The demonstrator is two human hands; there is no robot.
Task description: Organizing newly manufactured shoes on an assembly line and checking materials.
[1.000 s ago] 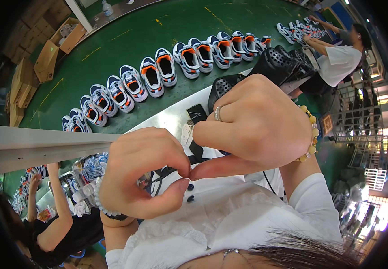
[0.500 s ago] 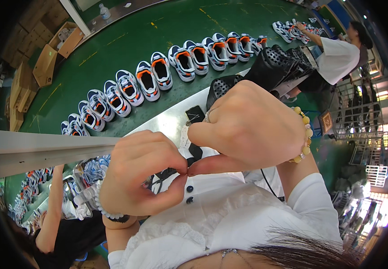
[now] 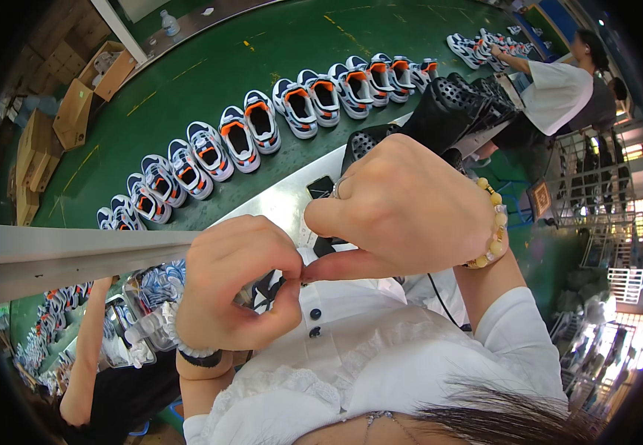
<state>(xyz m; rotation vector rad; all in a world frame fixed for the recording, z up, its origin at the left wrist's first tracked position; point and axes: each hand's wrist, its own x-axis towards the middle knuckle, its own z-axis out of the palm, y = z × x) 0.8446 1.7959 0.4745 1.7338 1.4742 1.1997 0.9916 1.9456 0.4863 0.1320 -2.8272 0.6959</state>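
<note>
My left hand (image 3: 243, 285) curls inward, thumb and index finger pinched together in front of my white shirt. My right hand (image 3: 403, 211), closed with its knuckles up, brings its thumb against the left fingertips. A tiny dark bit shows where the fingertips meet, too small to name. Behind and below the hands lie a black strip (image 3: 326, 246) and a dark flat object (image 3: 320, 187) on the pale metal ledge (image 3: 280, 194). Dark, white-edged material shows through the loop of my left fingers; whether it is held I cannot tell.
Sneakers (image 3: 208, 151) with orange linings stand in a curved row on the green surface (image 3: 188, 96). Black perforated clogs (image 3: 455, 100) lie beyond my right hand. A grey metal beam (image 3: 84, 256) crosses at left. A co-worker's arm (image 3: 87, 348) is lower left; another person (image 3: 559, 96) works far right.
Both hands have shifted slightly left in the view, fingertips still together. The sneakers appear a little further left, as the whole view has shifted slightly.
</note>
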